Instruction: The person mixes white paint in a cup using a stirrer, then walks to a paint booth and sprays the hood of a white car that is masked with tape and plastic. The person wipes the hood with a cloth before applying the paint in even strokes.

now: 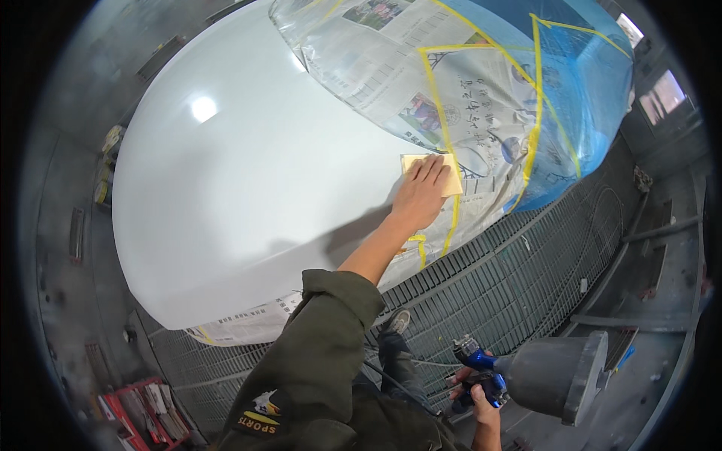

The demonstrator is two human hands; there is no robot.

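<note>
My left hand lies flat on a pale yellow cloth, pressing it against the glossy white car panel near its masked edge. The olive sleeve of that arm reaches up from the lower middle. My right hand is low at the lower right, gripping a blue spray gun with a large grey cup on it, held over the floor and away from the panel.
Newspaper and clear film with yellow tape mask the car next to the panel, with blue film further right. A metal floor grating lies underfoot. A red rack of items stands lower left. Grey booth walls surround.
</note>
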